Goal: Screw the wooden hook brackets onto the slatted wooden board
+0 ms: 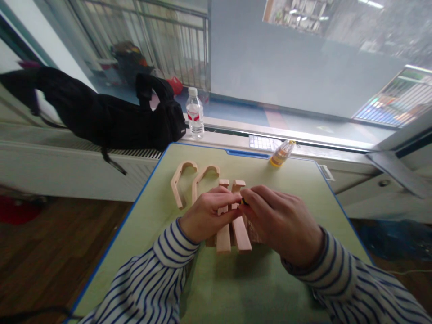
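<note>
My left hand (211, 212) reaches over two pale wooden strips, its thumb and fingers pinched together at the tips; whatever they hold is hidden. Beside it, my right hand (281, 220) is closed on a small black-and-yellow tool (244, 201), mostly covered by the fingers. The hands meet above the left wooden strip (223, 238) and the right wooden strip (242, 236), which lie side by side with raised blocks at their far ends. Under the strips is a brown piece (211, 242), partly hidden. Two curved wooden hooks, one left (176, 186) and one nearer (195, 184), lie to the left.
A green table (151, 198) with a blue edge carries everything. At its far right stands a clear container (281, 154) with a yellow base. On the sill behind are a water bottle (195, 114), a black bag (118, 119) and a white patterned item (263, 142).
</note>
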`<state>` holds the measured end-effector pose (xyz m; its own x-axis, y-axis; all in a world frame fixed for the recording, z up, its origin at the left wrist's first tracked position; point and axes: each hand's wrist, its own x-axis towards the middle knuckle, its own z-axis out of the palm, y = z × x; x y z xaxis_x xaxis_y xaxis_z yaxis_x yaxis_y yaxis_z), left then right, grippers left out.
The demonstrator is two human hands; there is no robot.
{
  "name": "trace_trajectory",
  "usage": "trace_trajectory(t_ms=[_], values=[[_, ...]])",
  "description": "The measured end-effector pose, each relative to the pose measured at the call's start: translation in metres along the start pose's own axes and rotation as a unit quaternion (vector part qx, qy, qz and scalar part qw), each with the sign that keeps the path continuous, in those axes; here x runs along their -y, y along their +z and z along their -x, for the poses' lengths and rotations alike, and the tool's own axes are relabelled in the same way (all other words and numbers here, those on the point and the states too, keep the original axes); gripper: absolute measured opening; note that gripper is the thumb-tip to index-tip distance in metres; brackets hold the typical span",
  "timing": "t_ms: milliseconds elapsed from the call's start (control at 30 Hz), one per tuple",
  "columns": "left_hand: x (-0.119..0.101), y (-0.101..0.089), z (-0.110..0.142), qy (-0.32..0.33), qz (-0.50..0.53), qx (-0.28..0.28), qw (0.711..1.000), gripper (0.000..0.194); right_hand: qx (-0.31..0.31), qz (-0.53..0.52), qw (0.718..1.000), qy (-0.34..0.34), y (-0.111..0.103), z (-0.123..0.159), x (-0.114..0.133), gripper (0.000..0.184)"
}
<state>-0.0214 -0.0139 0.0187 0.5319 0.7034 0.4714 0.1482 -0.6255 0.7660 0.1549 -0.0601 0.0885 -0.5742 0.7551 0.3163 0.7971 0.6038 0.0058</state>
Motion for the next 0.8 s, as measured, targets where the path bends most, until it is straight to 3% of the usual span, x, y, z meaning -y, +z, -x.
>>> trace_trajectory(t_ms=[200, 400, 800], values=[[-0.001, 0.005, 0.0, -0.001, -0.024, -0.054, 0.998, 0.016, 0.027, -0.029, 0.999, 0.025, -0.009, -0.005, 0.0, 0.02], [-0.002, 0.005, 0.0, -0.001, -0.025, -0.044, 0.999, 0.016, 0.058, -0.093, 0.994, 0.007, -0.018, -0.007, -0.005, 0.036], [-0.004, 0.001, -0.002, -0.004, -0.005, 0.0, 1.0, 0.021, 0.0, -0.077, 0.997, -0.021, -0.006, -0.003, -0.007, 0.023]])
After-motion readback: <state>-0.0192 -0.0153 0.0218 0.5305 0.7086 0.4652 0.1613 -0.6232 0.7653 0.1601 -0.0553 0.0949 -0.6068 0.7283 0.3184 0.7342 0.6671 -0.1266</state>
